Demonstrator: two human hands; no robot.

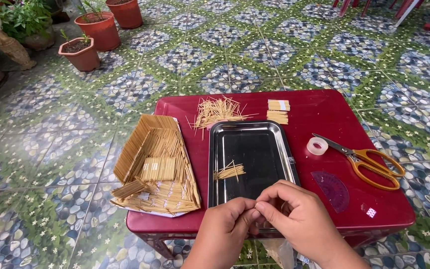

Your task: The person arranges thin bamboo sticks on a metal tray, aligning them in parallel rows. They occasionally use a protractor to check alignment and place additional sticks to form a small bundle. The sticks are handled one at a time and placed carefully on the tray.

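Note:
My left hand and my right hand meet fingertip to fingertip over the near edge of a shiny metal tray. Their fingers pinch together at one spot; whatever is between them is too small to make out. A small bunch of thin wooden sticks lies inside the tray, just beyond my hands. The tray sits on a dark red plastic table.
A large heap of stick bundles fills the table's left side. Loose sticks and two taped bundles lie at the back. A tape roll, orange-handled scissors and a purple protractor lie on the right. Potted plants stand on the patterned floor.

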